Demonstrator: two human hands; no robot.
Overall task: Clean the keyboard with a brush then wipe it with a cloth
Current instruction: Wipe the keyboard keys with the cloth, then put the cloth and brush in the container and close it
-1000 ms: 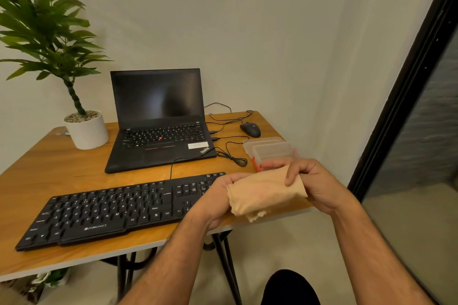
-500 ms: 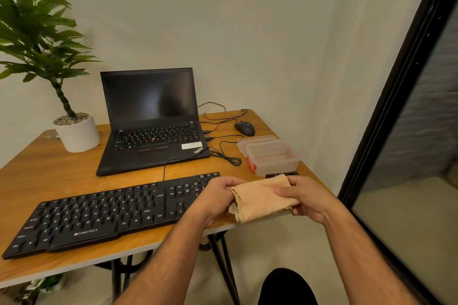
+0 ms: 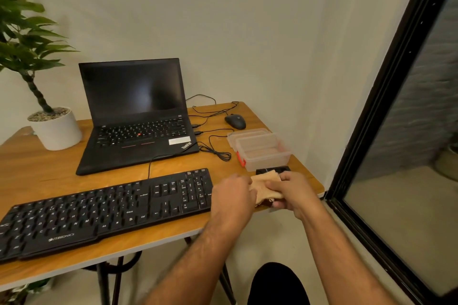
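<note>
Head view: folded tan fabric cloth (image 3: 266, 187) pinched between left hand (image 3: 234, 197) and right hand (image 3: 293, 193), fingers curled shut, beside black plastic keyboard (image 3: 99, 210), likely bunched for wiping.

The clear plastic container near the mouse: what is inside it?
The clear plastic container looks empty; only its bottom shows through the walls. Its lid lies partly under it, behind. The near inner corner cannot be seen clearly.

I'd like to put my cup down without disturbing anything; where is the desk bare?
Bare wood lies between the plant pot, laptop and keyboard. The right end is crowded: cables, mouse, plastic box, and both hands holding the cloth.
</note>
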